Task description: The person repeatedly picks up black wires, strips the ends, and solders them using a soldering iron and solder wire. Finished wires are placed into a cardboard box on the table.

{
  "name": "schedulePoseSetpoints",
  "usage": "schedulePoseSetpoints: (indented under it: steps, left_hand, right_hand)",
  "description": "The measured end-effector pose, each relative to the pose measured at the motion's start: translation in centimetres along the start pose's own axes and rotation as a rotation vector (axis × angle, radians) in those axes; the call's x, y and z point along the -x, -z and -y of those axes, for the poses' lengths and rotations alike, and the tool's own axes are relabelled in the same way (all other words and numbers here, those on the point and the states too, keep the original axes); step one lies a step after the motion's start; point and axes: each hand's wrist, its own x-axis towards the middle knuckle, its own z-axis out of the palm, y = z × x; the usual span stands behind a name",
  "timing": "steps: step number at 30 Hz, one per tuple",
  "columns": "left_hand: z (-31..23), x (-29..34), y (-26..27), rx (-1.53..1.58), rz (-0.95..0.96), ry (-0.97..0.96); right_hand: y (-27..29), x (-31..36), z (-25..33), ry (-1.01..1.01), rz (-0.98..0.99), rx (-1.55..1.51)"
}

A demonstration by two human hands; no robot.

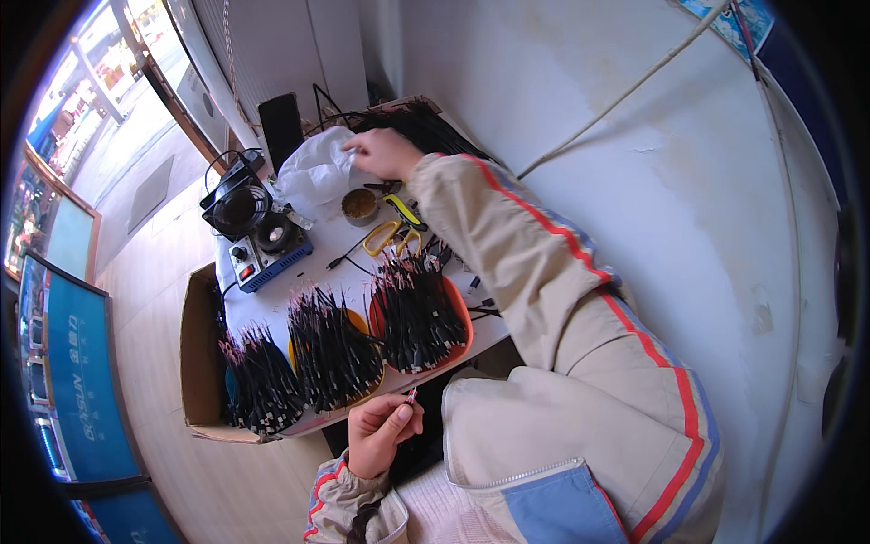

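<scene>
My left hand (382, 435) is closed near the front of the table, pinching a short black cable end (412, 395) with bare wire tips showing. Its remaining length is hidden by the fingers. Across the table, my right hand (385, 154) reaches to a crumpled white plastic bag (317, 168), fingertips at its edge and apart, holding nothing I can see. Bundles of black cables with stripped pinkish ends stand in an orange-red container (467, 325) and a yellow container (373, 392). Another cable bundle (263, 381) stands at the left.
A blue soldering station (272, 263) sits at the left with a wire spool (276, 233). Yellow-handled scissors (382, 238), a yellow-black cutter (403, 210) and a round tin (360, 207) lie mid-table. A cardboard box (201, 363) borders the left; a wall (689, 227) stands at right.
</scene>
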Motion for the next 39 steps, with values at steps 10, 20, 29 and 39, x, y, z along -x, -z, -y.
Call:
schedulePoseSetpoints:
  steps: [10, 20, 29, 39]
  left_hand:
    - [1.1, 0.4, -1.6, 0.04, 0.01, -0.086]
    - [1.7, 2.2, -3.4, 0.045, 0.005, -0.152]
    - [2.4, 4.6, -4.5, 0.068, 0.064, -0.211]
    - [1.3, 5.6, -4.9, 0.13, -0.004, -0.318]
  right_hand:
    - [13.7, 9.8, -6.1, -0.596, 0.3, 0.459]
    - [10.6, 11.7, -4.2, -0.678, 0.257, 0.429]
    - [7.9, 12.2, -3.8, -0.648, 0.137, 0.47]
    - [17.5, 15.4, 11.5, -0.318, -0.186, -0.287]
